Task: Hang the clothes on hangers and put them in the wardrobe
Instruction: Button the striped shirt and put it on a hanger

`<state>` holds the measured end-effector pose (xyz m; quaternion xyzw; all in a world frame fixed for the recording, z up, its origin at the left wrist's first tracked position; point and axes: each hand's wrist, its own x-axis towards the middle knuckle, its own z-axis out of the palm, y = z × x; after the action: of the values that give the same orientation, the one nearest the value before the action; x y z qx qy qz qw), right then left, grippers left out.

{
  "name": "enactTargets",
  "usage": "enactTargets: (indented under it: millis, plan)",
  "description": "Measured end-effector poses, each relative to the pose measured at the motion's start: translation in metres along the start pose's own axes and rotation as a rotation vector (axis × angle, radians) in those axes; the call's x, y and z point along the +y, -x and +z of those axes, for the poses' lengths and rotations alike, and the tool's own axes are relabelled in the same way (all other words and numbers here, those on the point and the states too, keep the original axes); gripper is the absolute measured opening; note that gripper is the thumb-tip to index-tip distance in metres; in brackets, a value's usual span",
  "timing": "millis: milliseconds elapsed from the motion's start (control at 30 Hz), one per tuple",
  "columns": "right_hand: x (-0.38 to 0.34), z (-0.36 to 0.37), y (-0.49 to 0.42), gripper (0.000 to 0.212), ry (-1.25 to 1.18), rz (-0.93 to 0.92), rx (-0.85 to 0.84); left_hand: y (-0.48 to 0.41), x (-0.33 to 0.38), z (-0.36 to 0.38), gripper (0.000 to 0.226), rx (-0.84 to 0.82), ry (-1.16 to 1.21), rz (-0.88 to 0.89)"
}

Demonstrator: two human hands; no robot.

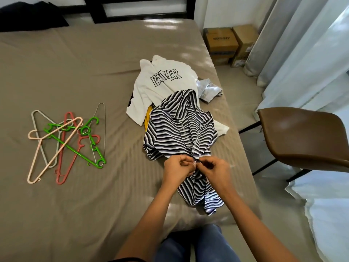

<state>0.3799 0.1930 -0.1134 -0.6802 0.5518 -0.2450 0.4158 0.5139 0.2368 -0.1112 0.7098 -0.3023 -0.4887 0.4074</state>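
Black-and-white striped garment (pixel 177 133), white printed top (pixel 162 80), taupe bedsheet (pixel 75 72), green, pink, cream hangers (pixel 64 140), brown chair (pixel 302 133)

bare forearms (pixel 151 214), blue jeans (pixel 198 244) on the legs

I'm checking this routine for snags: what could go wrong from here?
The striped top, pinched by the left hand and right hand, lies over the white sweatshirt near the bed edge; lifting it might drag clothes to the floor. The hangers lie interlocked, so picking one could pull others along.
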Motion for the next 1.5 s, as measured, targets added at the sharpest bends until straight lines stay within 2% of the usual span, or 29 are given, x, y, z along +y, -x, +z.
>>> enactTargets:
  millis: [133, 233, 467, 667, 800, 900, 1067, 1233, 1300, 1433, 1500]
  plan:
    - [-0.003, -0.003, -0.002, 0.011, -0.041, 0.064, -0.093, 0.002, -0.001, 0.001, 0.015, 0.097, -0.065, 0.049]
    - [-0.004, -0.004, -0.003, 0.013, -0.022, 0.073, -0.124, 0.004, 0.001, 0.0, 0.024, 0.091, -0.099, 0.082]
    - [-0.005, -0.003, 0.0, 0.016, -0.022, 0.085, -0.117, 0.0, 0.012, -0.004, 0.031, 0.031, -0.235, 0.144]
    - [-0.003, -0.004, -0.003, 0.016, -0.15, 0.116, -0.163, -0.005, 0.012, -0.006, 0.034, 0.041, -0.299, 0.165]
    - [-0.007, -0.001, 0.0, 0.02, -0.3, 0.173, -0.131, -0.008, 0.012, -0.005, 0.034, 0.035, -0.312, 0.187]
    - [-0.007, 0.002, 0.001, 0.024, -0.286, 0.178, -0.085, -0.008, 0.01, -0.004, 0.032, 0.034, -0.314, 0.184]
    - [-0.006, 0.004, 0.003, 0.016, -0.143, 0.112, -0.069, -0.004, 0.001, 0.001, 0.028, 0.034, -0.077, 0.048]
    - [-0.004, 0.016, 0.012, 0.005, 0.08, 0.069, -0.007, -0.005, -0.018, 0.012, 0.031, 0.131, 0.008, -0.004]
    - [0.0, 0.02, 0.016, 0.007, 0.123, 0.056, 0.033, -0.008, -0.024, 0.015, 0.03, 0.153, 0.06, -0.036]
    - [-0.003, 0.023, 0.024, 0.003, 0.048, -0.074, 0.122, -0.011, -0.03, 0.018, 0.03, 0.164, 0.235, -0.118]
    - [-0.01, 0.023, 0.022, 0.004, -0.193, 0.054, 0.104, -0.009, -0.03, 0.019, 0.028, 0.157, 0.281, -0.123]
